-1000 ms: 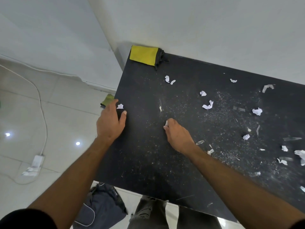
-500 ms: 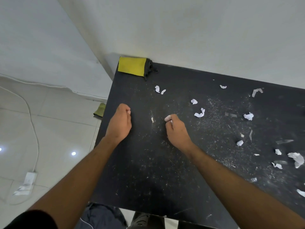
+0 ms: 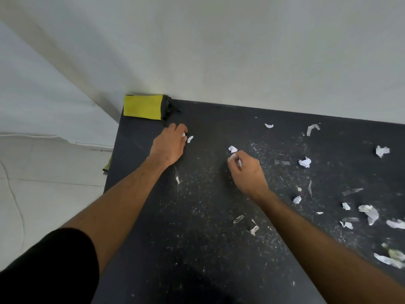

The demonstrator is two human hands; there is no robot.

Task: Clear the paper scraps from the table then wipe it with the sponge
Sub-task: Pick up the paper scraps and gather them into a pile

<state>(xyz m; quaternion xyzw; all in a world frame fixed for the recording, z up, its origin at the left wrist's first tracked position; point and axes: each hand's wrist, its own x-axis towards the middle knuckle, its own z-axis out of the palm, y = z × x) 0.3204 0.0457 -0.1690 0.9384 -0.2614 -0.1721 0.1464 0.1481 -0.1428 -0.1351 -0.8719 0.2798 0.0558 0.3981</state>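
The black table [image 3: 197, 249] is dusted with white specks and strewn with white paper scraps. My left hand [image 3: 169, 144] reaches toward the far left corner and pinches a small scrap, with another scrap [image 3: 189, 139] lying just right of its fingertips. My right hand [image 3: 246, 170] is curled around collected scraps near the table's middle, and a loose scrap [image 3: 232, 149] lies just beyond its fingers. The yellow sponge [image 3: 142, 107], with a dark scouring side, lies in the far left corner against the wall.
Several more scraps lie to the right, among them a crumpled piece [image 3: 304, 162], another scrap [image 3: 382, 150] and a larger one [image 3: 370, 212]. The white wall [image 3: 241, 51] borders the table's far edge. Tiled floor [image 3: 43, 183] lies left of the table.
Both hands have moved farther across the table. My left hand went up to the scraps near the sponge. My right hand went to the scraps in the middle, still holding paper.
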